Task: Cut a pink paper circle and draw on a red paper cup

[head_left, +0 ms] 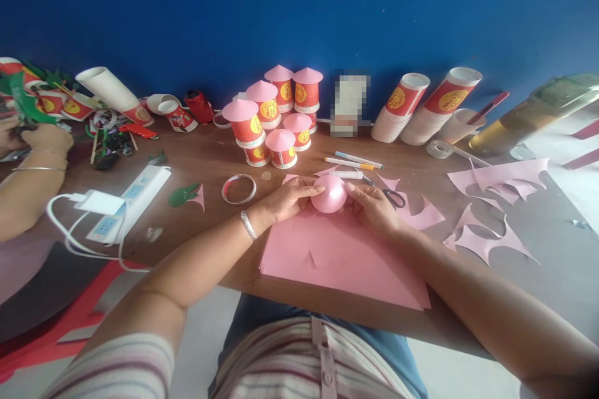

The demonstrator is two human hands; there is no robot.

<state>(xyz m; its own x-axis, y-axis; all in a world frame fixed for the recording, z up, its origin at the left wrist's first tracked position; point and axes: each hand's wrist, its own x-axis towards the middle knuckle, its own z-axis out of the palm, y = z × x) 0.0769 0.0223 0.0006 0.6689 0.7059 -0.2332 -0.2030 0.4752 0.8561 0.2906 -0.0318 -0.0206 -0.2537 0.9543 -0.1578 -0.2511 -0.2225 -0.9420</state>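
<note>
My left hand (296, 196) and right hand (377, 209) pinch the cone (329, 194) over the paper stack (346, 262); light pressure should prevent creases.

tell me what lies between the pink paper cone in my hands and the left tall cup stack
Felt-tip pens lie on the tabletop between the pink paper cone and the left tall cup stack, as the head view shows.

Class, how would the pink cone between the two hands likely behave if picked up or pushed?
The pink cone looks like thin paper, so probably light and easily creased. Its shape likely makes it stiffer than the flat pink sheets beneath. Resting on its wide rim, it would probably slide rather than tip.
</note>
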